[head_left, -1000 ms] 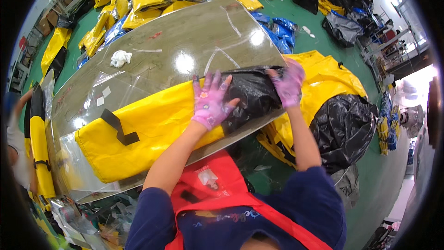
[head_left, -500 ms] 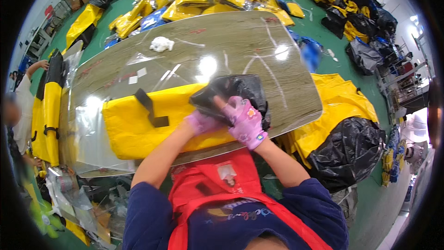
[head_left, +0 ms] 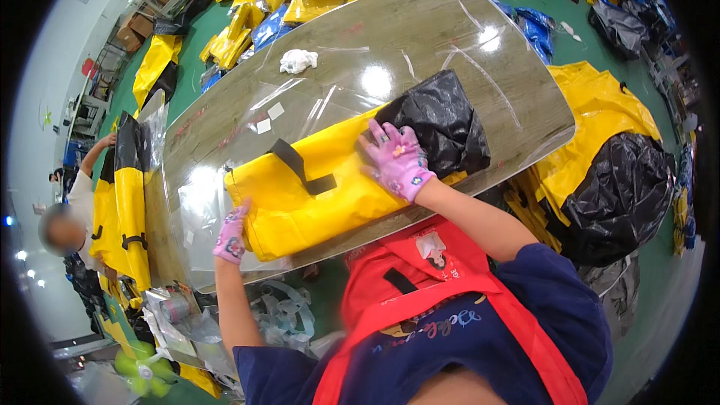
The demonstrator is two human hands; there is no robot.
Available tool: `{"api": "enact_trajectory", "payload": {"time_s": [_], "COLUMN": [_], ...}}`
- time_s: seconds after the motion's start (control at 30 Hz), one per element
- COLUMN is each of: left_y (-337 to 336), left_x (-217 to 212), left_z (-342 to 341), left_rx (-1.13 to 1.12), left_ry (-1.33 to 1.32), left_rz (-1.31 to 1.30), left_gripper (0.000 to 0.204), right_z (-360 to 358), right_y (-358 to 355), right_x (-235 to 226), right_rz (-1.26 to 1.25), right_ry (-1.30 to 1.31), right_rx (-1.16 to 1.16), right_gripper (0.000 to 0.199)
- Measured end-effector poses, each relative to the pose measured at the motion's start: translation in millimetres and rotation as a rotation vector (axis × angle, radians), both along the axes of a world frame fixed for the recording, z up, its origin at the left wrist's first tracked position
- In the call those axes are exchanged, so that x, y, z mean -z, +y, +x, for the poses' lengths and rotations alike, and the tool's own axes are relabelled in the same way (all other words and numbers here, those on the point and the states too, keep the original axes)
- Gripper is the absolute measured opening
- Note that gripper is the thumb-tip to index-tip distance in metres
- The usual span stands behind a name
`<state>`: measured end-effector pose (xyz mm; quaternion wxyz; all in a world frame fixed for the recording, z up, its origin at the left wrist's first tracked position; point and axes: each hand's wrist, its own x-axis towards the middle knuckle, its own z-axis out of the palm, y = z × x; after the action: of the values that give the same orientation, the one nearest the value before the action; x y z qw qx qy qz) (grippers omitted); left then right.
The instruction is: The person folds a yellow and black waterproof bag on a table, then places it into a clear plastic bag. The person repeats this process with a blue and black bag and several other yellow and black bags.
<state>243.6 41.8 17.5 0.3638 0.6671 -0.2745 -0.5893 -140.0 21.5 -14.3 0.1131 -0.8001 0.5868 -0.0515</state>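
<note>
Having reached the left end of the yellow-and-black bag [head_left: 349, 187], the left hand [head_left: 232, 234], grip hard to tell, now spans it with the right hand [head_left: 399, 159], whose fingers [head_left: 385, 135] lie spread, unclenched; the bag rests on the near side of the surface [head_left: 529, 97]

FREE: bare tabletop [head_left: 529, 79] right of yellow-black bundle [head_left: 289, 217] | OBSTACLES: bundle itself; 1 white wad [head_left: 298, 61] beyond it

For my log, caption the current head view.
Folded yellow-and-black material on a table: left hand at its end, right hand on top.
</note>
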Motion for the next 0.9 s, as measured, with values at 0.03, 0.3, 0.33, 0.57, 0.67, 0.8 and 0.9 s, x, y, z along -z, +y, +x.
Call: {"api": "enact_trajectory", "payload": {"time_s": [0.03, 0.3, 0.33, 0.57, 0.67, 0.8, 0.9], "left_y": [4.2, -19.3, -36.5, -51.8, -58.2, -62.8, -69.1], "left_x": [-27.0, -77.9, -41.0, -22.0, 0.7, 16.5, 22.6], "left_z": [-6.5, -242.0, -288.2, -408.1, -394.0, -391.9, -394.0], "left_rx": [0.025, 0.283, 0.439, 1.114, 0.997, 1.016, 1.104], "left_ry": [-0.032, 0.107, -0.075, -1.011, -1.143, -1.175, -1.358], "left_rz": [-0.01, -0.518, -0.666, -0.982, -1.302, -1.266, -1.184], "left_gripper": [0.048, 0.041, 0.042, 0.057, 0.062, 0.068, 0.077], "right_z": [6.1, 12.8, 11.1, -3.0, -1.6, -65.0, -97.2], "right_y": [1.3, 1.8, 8.2, 38.1, 57.9, 79.1, 57.0], "right_x": [-4.4, 36.6, 51.5, 82.4, 69.9, -69.9, -71.3], "right_rz": [-0.064, -0.353, -0.375, 0.011, 0.127, 0.498, -0.076], "right_ry": [0.064, 0.35, 0.356, 0.041, -0.02, 0.1, -0.264], "right_rx": [-0.05, 0.019, 0.042, -0.039, -0.116, -0.534, -0.033], "right_gripper": [0.064, 0.057, 0.056, 0.05, 0.048, 0.044, 0.054]}}
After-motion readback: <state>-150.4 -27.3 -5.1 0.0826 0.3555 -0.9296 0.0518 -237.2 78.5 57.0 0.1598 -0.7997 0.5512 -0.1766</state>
